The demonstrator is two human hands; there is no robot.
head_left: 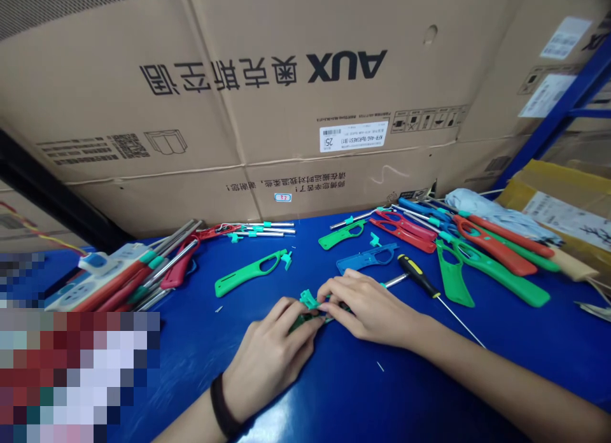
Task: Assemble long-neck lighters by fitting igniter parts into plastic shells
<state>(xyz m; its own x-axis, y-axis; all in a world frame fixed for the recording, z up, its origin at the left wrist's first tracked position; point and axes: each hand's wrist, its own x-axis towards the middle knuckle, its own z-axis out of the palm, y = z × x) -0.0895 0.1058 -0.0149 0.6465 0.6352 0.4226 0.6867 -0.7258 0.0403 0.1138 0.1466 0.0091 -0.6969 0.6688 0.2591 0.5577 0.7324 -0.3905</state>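
Note:
My left hand and my right hand meet at the middle of the blue table. Together they pinch a green plastic lighter handle with a teal trigger piece on top; most of it is hidden under my fingers. A metal tube sticks out from under my right hand. Both hands have their fingers closed on the part. A black band circles my left wrist.
A loose green handle and a blue handle lie just beyond my hands. A black-and-yellow screwdriver rests to the right. Piles of red, green and blue handles with tubes sit at left and right. Large cardboard boxes wall the back.

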